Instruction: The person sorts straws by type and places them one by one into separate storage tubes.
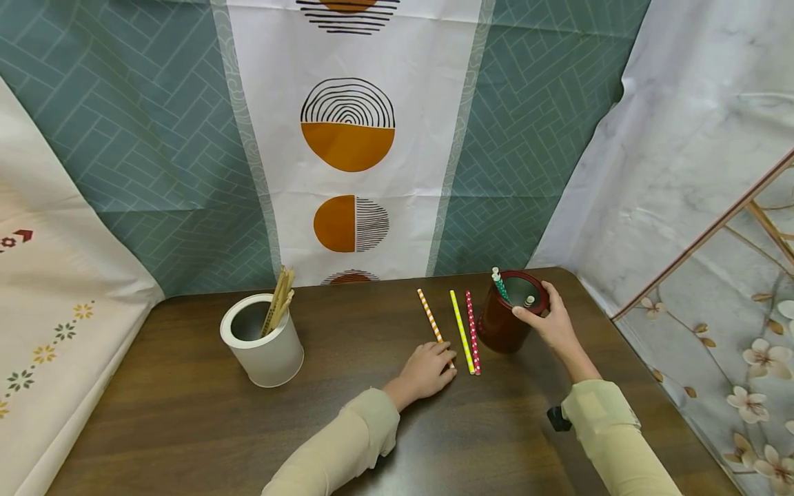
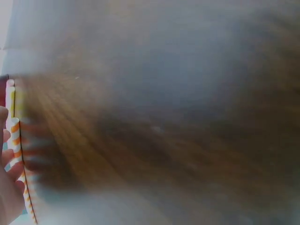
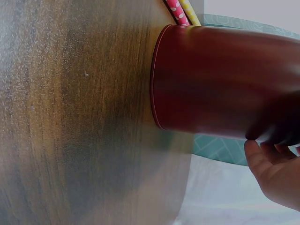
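1. I am watching the left hand at lower centre of the head view, knuckles up, its fingertips resting on the near end of the orange-striped straw. Whether it is actually pinching the straw I cannot tell, since the fingers are covering the contact.
2. The right hand is curling around the rim of the red cup, right of centre, probably steadying it; a green-and-white straw is already standing inside.
3. The yellow straw and pink dotted straw are lying parallel on the brown table, just beside the cup (handy for quick picking, I judge).
4. The white cup holding wooden sticks is sitting well apart, left of centre.
5. Only the right wrist view is showing the cup's base meeting the table; the left wrist view is mostly blurred.
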